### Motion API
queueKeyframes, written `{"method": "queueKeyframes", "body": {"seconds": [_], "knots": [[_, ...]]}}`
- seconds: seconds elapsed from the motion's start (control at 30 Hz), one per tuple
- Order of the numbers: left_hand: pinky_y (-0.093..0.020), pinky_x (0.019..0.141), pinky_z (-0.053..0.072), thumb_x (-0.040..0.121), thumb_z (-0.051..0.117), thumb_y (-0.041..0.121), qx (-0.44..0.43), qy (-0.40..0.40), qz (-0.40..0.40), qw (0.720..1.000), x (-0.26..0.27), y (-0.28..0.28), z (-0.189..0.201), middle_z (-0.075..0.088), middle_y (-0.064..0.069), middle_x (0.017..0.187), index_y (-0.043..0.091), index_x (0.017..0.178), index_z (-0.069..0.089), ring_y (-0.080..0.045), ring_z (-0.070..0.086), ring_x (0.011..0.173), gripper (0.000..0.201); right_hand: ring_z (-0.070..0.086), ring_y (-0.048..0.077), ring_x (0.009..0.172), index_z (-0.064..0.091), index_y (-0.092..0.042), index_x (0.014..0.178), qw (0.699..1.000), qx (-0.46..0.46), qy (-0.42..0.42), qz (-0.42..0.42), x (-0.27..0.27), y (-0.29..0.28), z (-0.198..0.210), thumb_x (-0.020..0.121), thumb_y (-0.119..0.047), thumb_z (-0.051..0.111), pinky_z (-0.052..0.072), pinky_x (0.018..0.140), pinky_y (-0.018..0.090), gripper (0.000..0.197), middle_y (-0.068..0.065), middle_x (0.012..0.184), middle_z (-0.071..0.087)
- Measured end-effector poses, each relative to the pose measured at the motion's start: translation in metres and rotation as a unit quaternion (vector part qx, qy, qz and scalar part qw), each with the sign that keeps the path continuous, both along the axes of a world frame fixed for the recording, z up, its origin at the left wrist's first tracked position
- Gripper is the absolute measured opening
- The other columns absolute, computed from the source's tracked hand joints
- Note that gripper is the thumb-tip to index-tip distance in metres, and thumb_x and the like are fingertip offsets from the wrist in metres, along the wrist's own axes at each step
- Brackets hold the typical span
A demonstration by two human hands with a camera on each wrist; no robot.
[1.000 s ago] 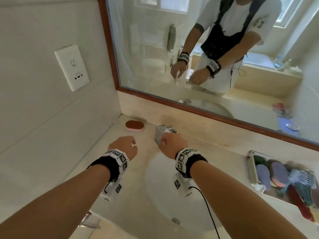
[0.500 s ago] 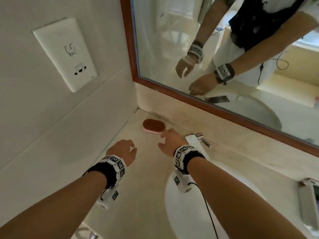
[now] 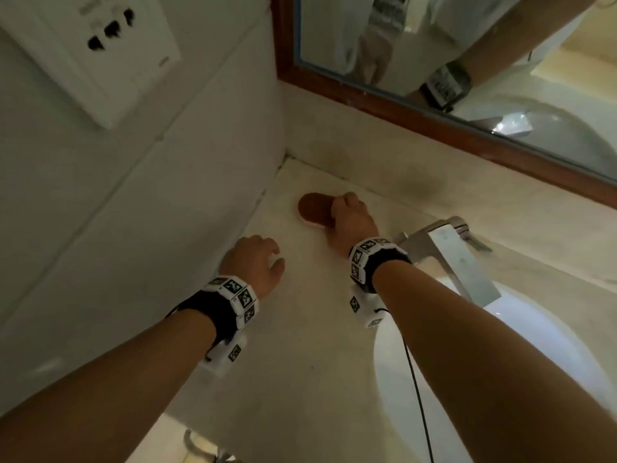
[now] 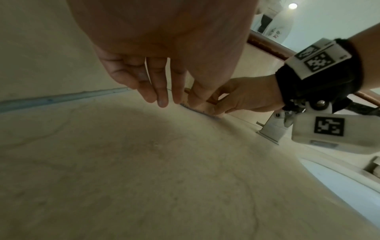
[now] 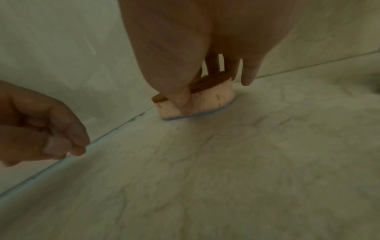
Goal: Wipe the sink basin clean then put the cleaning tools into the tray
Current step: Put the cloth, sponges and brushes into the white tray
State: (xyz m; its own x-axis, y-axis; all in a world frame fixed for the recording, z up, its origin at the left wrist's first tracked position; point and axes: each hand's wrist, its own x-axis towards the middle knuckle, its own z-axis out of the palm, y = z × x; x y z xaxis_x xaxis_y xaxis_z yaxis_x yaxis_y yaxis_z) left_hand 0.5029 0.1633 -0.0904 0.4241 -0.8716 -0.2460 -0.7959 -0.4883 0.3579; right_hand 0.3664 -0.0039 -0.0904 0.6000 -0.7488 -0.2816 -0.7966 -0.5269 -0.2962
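the sponge (image 3: 314,208) (brown scouring face up, pale pink body beneath) is found lying flat on the bench (image 3: 300,345), in the back corner where wall and mirror frame (image 3: 434,118) meet, well apart from the sink basin (image 3: 500,379). it is taken by the right hand (image 3: 350,225) from above: in the right wrist view the thumb (image 5: 183,100) is pressed against the near side face and the other fingers are curled over the top and far edge, so the grip is judged closed round the sponge, which is not yet lifted clear of the bench. a side pinch of this kind is judged suited to a soft block lying flat.

the left hand (image 3: 253,265) is held low over the bench, just beside the wall, with nothing in it; its fingers are loosely curled and relaxed, apparently kept clear of the reach.

the faucet (image 3: 457,255) stands to the right of the right wrist. the tray is not in view. wiping is judged not yet begun.
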Motion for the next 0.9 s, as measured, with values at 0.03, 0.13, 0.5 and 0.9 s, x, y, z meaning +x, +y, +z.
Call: {"method": "queueKeyframes", "body": {"seconds": [0.03,0.13,0.5,0.9], "knots": [[-0.036,0.084,0.048,0.089,0.056,0.04,0.006,-0.002,-0.006,1.0,0.001,0.001,0.0,0.061,-0.002,0.105,0.021,0.112,0.062,-0.022,0.053,0.104,0.03,0.047,0.036,0.114,0.046,-0.009,0.129,1.0,-0.005,-0.001,0.003,0.0,0.005,0.001,0.085,-0.023,0.061,0.047,0.089,0.041,0.048,0.014,0.132,0.04],[-0.036,0.088,0.047,0.09,0.054,0.04,0.03,-0.003,-0.017,0.999,0.001,0.002,0.004,0.059,0.0,0.11,0.023,0.115,0.061,-0.022,0.052,0.108,0.03,0.051,0.033,0.103,0.047,-0.011,0.125,1.0,0.01,0.009,0.007,-0.005,0.016,0.011,0.084,-0.025,0.062,0.048,0.082,0.039,0.045,0.012,0.122,0.043],[-0.037,0.081,0.051,0.087,0.059,0.035,-0.045,0.022,-0.079,0.996,-0.044,-0.04,0.084,0.059,0.002,0.102,0.024,0.109,0.062,-0.021,0.057,0.098,0.024,0.053,0.027,0.093,0.045,-0.016,0.108,0.989,-0.049,-0.106,-0.095,-0.075,0.034,0.12,0.078,-0.037,0.071,0.049,0.078,0.038,0.045,0.003,0.111,0.044],[-0.032,0.084,0.049,0.087,0.056,0.034,-0.091,0.006,-0.2,0.975,-0.275,-0.06,0.148,0.063,0.005,0.11,0.028,0.105,0.062,-0.02,0.06,0.101,0.02,0.053,0.026,0.096,0.044,-0.018,0.115,0.944,-0.106,-0.132,-0.283,-0.358,0.075,0.185,0.073,-0.044,0.074,0.05,0.086,0.041,0.058,0.003,0.111,0.046]]}}
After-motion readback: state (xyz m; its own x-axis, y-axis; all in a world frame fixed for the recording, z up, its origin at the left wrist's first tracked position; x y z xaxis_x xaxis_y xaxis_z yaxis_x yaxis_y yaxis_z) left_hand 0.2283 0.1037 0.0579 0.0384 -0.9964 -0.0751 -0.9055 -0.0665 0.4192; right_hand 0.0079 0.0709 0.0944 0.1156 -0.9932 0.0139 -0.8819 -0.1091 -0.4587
